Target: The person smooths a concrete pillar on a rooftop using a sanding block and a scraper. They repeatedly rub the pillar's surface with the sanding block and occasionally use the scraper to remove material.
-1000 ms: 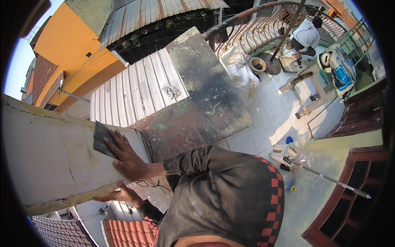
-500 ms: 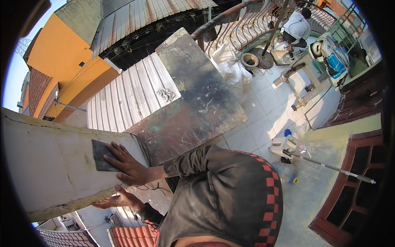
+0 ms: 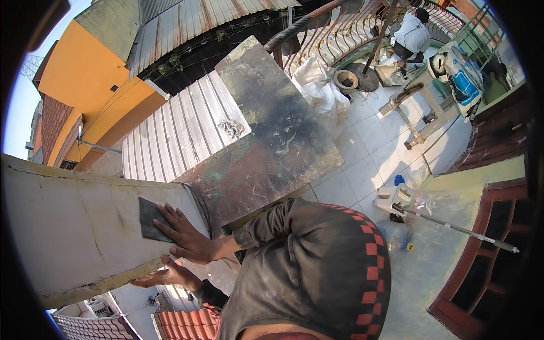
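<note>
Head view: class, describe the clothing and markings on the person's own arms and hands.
The left hand and right hand are ungloved. The right sleeve is long, creased and faded black, ending above the wrist. A red-and-black checkered band runs over the right shoulder. The left sleeve, mostly hidden, is also dark, with some red checks.

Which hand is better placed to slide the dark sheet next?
Right, I'd say: the right hand lies on the dark sheet, against the white surface. The left hand is by that surface's lower edge, off the sheet.
</note>
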The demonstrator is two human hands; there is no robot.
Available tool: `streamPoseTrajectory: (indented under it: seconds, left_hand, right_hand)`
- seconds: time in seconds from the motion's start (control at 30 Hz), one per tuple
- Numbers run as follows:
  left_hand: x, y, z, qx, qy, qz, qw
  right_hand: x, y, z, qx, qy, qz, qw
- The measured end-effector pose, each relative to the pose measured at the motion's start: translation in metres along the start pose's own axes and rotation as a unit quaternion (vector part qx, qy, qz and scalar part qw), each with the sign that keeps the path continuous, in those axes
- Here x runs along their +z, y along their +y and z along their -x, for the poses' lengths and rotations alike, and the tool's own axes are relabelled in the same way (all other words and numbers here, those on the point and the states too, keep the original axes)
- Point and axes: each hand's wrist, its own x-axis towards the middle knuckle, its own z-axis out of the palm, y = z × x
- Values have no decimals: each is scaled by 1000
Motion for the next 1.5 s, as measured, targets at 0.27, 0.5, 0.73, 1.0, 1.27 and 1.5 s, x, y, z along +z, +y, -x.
streamPoseTrajectory:
  seconds: [0.27, 0.5, 0.73, 1.0, 1.27, 1.5]
  left_hand:
    - [-2, -1, 1, 11, -12, 3, 1000]
    - [-5, 6, 1, 17, -9, -37, 999]
    - [1, 1, 3, 9, -15, 27, 999]
    - [1, 9, 0, -14, -19, 53, 998]
    - [-3, 10, 2, -30, -4, 14, 999]
    - [-6, -5, 7, -74, -26, 26, 997]
  right_hand:
    - [-3, 5, -19, 17, 12, -18, 1000]
    - [-15, -1, -43, 61, 20, -64, 996]
    - [-12, 7, -30, 2, 9, -12, 1000]
    - [-2, 14, -20, -41, 5, 8, 999]
    - [5, 11, -7, -35, 3, -5, 999]
    - [-4, 6, -13, -27, 33, -15, 999]
